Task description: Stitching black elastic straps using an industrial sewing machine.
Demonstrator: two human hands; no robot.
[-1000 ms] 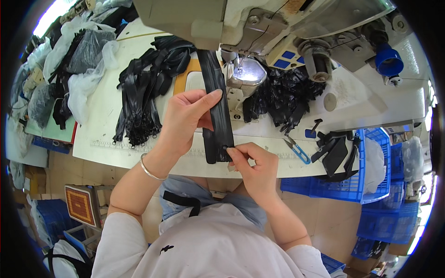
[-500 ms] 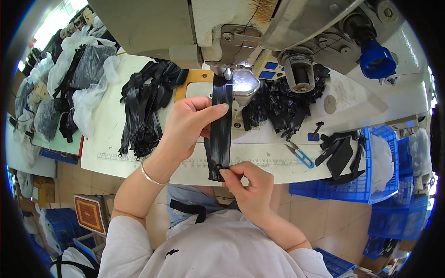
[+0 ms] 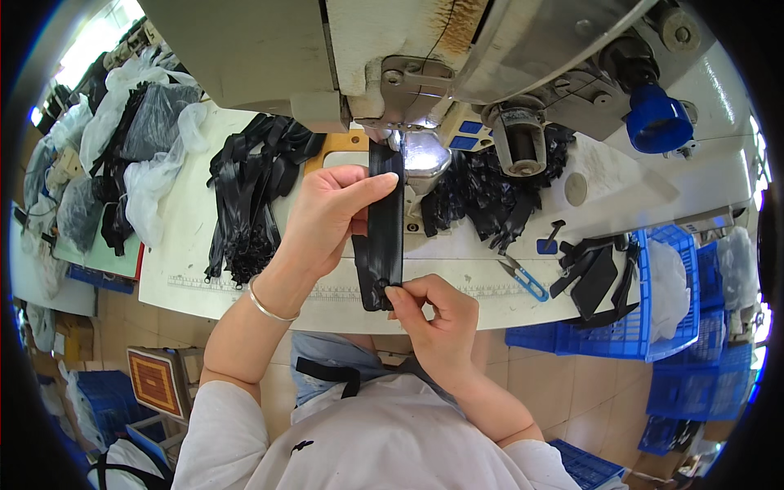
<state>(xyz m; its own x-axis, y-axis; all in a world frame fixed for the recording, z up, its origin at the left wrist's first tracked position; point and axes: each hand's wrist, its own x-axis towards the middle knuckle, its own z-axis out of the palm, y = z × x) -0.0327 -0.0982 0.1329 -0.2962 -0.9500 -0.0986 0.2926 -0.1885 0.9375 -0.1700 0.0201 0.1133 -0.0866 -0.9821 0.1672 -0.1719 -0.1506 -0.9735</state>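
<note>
A long black zipper lies lengthwise toward me, its far end under the needle area of the sewing machine. My left hand is closed on it partway along, thumb on top and fingers underneath. At the near end, my right hand pinches the zipper's edge between thumb and fingertips. A second black layer shows below and to the left of the upper one. Left of the machine lies a pile of black zippers, their pulls toward me. More black pieces are heaped right of the needle.
Blue-handled thread snips and black fabric scraps lie on the right of the table. A blue basket stands beside its edge. Plastic-bagged goods sit at the far left, and a stool stands below them.
Both hands and the zipper have shifted slightly forward, toward the needle. Each hand keeps its hold. The whole view has also moved a little.
</note>
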